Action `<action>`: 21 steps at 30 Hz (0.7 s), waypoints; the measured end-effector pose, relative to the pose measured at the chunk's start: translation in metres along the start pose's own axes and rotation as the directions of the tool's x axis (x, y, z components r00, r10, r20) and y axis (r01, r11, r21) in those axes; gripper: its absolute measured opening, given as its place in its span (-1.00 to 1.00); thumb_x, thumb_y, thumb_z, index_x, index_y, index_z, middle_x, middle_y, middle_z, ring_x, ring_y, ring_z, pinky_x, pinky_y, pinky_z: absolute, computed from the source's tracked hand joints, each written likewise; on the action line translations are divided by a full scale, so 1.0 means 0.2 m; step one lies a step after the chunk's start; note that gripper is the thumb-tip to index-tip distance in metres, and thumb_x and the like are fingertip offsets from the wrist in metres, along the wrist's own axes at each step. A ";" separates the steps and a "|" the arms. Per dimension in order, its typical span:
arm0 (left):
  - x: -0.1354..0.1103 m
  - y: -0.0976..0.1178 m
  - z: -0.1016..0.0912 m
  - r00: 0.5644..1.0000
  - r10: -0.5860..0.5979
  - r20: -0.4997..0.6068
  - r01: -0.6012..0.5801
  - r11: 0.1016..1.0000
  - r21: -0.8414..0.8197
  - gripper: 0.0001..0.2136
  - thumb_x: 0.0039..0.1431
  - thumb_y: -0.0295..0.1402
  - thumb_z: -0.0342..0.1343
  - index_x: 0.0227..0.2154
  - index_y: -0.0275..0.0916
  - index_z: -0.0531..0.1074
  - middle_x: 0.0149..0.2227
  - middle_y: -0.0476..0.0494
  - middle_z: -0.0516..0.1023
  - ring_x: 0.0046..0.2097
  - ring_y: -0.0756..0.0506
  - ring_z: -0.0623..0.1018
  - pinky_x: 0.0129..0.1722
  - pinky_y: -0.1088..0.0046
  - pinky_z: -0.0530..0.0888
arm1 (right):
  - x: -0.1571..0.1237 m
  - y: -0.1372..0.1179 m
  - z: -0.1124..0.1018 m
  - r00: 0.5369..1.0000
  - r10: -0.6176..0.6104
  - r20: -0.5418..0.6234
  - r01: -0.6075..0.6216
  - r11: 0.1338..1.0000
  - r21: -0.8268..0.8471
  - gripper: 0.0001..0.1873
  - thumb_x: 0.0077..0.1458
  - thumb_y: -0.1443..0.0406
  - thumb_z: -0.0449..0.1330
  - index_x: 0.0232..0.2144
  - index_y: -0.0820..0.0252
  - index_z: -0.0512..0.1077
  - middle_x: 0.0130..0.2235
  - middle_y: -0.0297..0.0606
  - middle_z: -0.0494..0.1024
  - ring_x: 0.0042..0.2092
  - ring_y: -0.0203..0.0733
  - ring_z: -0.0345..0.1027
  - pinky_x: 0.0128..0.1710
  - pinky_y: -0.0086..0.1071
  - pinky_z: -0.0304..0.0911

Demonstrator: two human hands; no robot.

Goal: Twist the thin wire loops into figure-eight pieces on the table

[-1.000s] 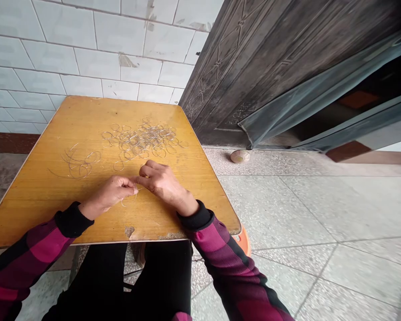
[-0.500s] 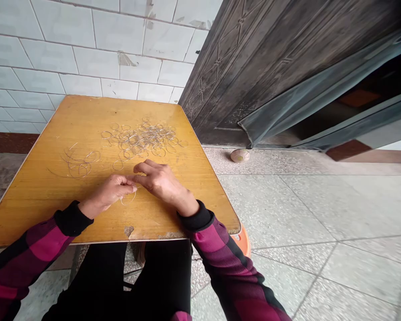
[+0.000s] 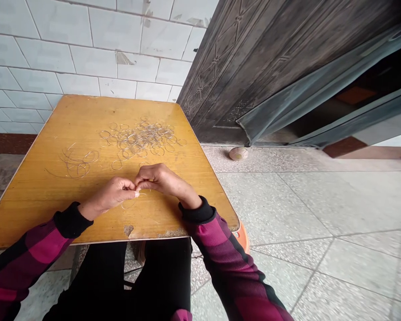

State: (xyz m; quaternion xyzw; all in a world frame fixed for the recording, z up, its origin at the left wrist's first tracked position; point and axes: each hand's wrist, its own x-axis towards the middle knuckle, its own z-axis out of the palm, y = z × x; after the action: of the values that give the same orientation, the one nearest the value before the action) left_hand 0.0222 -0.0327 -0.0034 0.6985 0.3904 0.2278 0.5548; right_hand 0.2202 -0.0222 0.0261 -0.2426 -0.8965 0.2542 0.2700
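Observation:
Over the near half of the wooden table [image 3: 80, 218], my left hand [image 3: 115, 194] pinches a thin wire [image 3: 128, 206] that curves in a loop below the fingertips. My right hand [image 3: 162, 180] meets it from the right, its thumb and fingers closed on the same wire at the left fingertips. The exact grip point is hidden by the fingers. Beyond the hands lies a tangled pile of wire rings [image 3: 147, 136]. To the left is a smaller bunch of loose, curved wire pieces [image 3: 78, 162].
A white tiled wall [image 3: 116, 40] borders the table's far edge. A dark carved door [image 3: 234, 76] with a grey-green curtain [image 3: 280, 102] stands at the right. A round pale object [image 3: 238, 154] lies on the floor. An orange stool [image 3: 243, 236] shows under the table's right corner.
My right hand's fingers have drawn in from a looser, spread pose to a pinch at the left fingertips. The left hand has barely moved. The view has shifted slightly.

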 end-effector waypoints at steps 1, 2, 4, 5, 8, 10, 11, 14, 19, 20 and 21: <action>0.00 0.00 0.00 1.000 -0.007 0.012 0.007 1.000 0.000 -0.81 -0.03 -0.28 0.11 -0.63 -0.27 0.37 -0.62 0.06 0.23 -0.53 0.05 0.20 -0.51 0.47 0.11 | 0.00 0.00 0.00 1.000 0.002 0.000 -0.002 1.000 0.018 -0.78 0.20 0.20 0.17 -0.37 0.23 0.51 -0.39 -0.28 0.52 -0.34 -0.35 0.39 -0.31 -0.48 0.25; 0.00 0.00 0.00 1.000 -0.014 0.021 0.014 1.000 -0.001 -0.81 -0.03 -0.27 0.11 -0.63 -0.27 0.37 -0.61 0.06 0.23 -0.53 0.05 0.20 -0.51 0.47 0.10 | 0.01 0.00 0.00 1.000 0.003 0.001 -0.003 1.000 0.028 -0.76 0.19 0.19 0.17 -0.39 0.23 0.50 -0.41 -0.29 0.51 -0.35 -0.36 0.38 -0.32 -0.48 0.25; 0.00 -0.01 0.00 0.999 -0.025 0.036 0.025 1.000 -0.011 -0.80 -0.04 -0.26 0.11 -0.63 -0.27 0.36 -0.61 0.06 0.23 -0.53 0.05 0.19 -0.51 0.48 0.10 | 0.01 0.00 0.00 1.000 0.009 0.006 -0.010 0.999 0.036 -0.74 0.19 0.17 0.16 -0.41 0.22 0.50 -0.42 -0.30 0.50 -0.37 -0.36 0.37 -0.34 -0.49 0.23; 0.00 -0.01 0.00 0.999 -0.027 0.040 0.028 0.999 -0.019 -0.80 -0.04 -0.26 0.11 -0.63 -0.27 0.35 -0.61 0.07 0.22 -0.53 0.05 0.18 -0.51 0.48 0.10 | 0.01 0.00 0.01 1.000 0.011 0.009 -0.011 0.999 0.039 -0.74 0.19 0.17 0.17 -0.41 0.23 0.50 -0.42 -0.30 0.50 -0.37 -0.36 0.36 -0.34 -0.49 0.22; 0.00 -0.02 0.01 0.999 -0.030 0.037 0.031 0.999 -0.045 -0.78 -0.05 -0.26 0.12 -0.64 -0.27 0.31 -0.62 0.09 0.19 -0.54 0.06 0.16 -0.52 0.49 0.09 | 0.02 0.01 0.02 1.000 0.007 -0.008 -0.007 0.999 0.044 -0.76 0.18 0.20 0.19 -0.43 0.25 0.49 -0.43 -0.30 0.50 -0.37 -0.36 0.35 -0.34 -0.48 0.20; 0.00 -0.02 0.01 0.999 -0.034 0.016 0.035 0.997 -0.068 -0.77 -0.06 -0.25 0.12 -0.66 -0.26 0.27 -0.63 0.10 0.16 -0.55 0.07 0.14 -0.53 0.49 0.09 | 0.03 0.02 0.03 1.000 0.015 -0.028 -0.013 0.999 0.043 -0.79 0.18 0.24 0.20 -0.43 0.26 0.49 -0.44 -0.31 0.50 -0.37 -0.37 0.35 -0.34 -0.48 0.19; 0.00 -0.01 0.01 0.999 -0.035 0.006 0.036 0.996 -0.087 -0.77 -0.07 -0.25 0.12 -0.66 -0.26 0.28 -0.63 0.10 0.15 -0.55 0.07 0.15 -0.53 0.49 0.09 | 0.03 0.02 0.03 0.999 0.026 -0.041 -0.024 0.999 0.047 -0.81 0.17 0.25 0.21 -0.43 0.26 0.49 -0.43 -0.31 0.50 -0.37 -0.37 0.35 -0.33 -0.49 0.19; 0.00 0.00 0.01 0.999 -0.031 -0.024 0.027 0.987 -0.157 -0.82 -0.07 -0.26 0.12 -0.59 -0.28 0.36 -0.61 0.07 0.23 -0.54 0.06 0.19 -0.52 0.50 0.15 | 0.02 0.03 0.03 0.990 0.094 -0.105 -0.086 0.993 0.078 -0.84 0.15 0.26 0.23 -0.37 0.27 0.50 -0.41 -0.31 0.52 -0.39 -0.38 0.36 -0.34 -0.49 0.20; 0.00 -0.01 0.00 0.997 -0.015 -0.078 0.005 0.992 -0.126 -0.83 -0.05 -0.27 0.12 -0.58 -0.28 0.41 -0.60 0.04 0.28 -0.53 0.04 0.24 -0.54 0.50 0.20 | 0.02 0.04 0.02 0.974 0.133 -0.183 -0.132 0.991 0.022 -0.82 0.15 0.24 0.23 -0.37 0.27 0.50 -0.42 -0.30 0.53 -0.39 -0.36 0.36 -0.35 -0.48 0.20; 0.00 -0.01 0.00 0.997 -0.011 -0.081 0.002 0.993 -0.117 -0.82 -0.04 -0.27 0.12 -0.59 -0.28 0.41 -0.60 0.04 0.27 -0.53 0.04 0.24 -0.54 0.50 0.20 | 0.02 0.04 0.02 0.977 0.117 -0.177 -0.121 0.993 -0.012 -0.82 0.17 0.25 0.21 -0.39 0.27 0.50 -0.42 -0.29 0.53 -0.38 -0.35 0.36 -0.34 -0.47 0.20; 0.00 -0.02 0.00 0.996 -0.009 -0.084 -0.001 0.994 -0.113 -0.82 -0.03 -0.27 0.12 -0.60 -0.27 0.40 -0.60 0.04 0.27 -0.53 0.04 0.24 -0.54 0.50 0.20 | 0.02 0.04 0.03 0.979 0.101 -0.176 -0.111 0.993 -0.048 -0.81 0.19 0.26 0.18 -0.39 0.27 0.50 -0.42 -0.29 0.52 -0.38 -0.35 0.36 -0.34 -0.47 0.20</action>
State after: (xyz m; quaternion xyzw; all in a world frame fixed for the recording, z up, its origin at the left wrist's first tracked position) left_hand 0.0220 -0.0325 -0.0070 0.6550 0.4012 0.2776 0.5770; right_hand 0.2160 -0.0156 0.0192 -0.3188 -0.8623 0.2205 0.3257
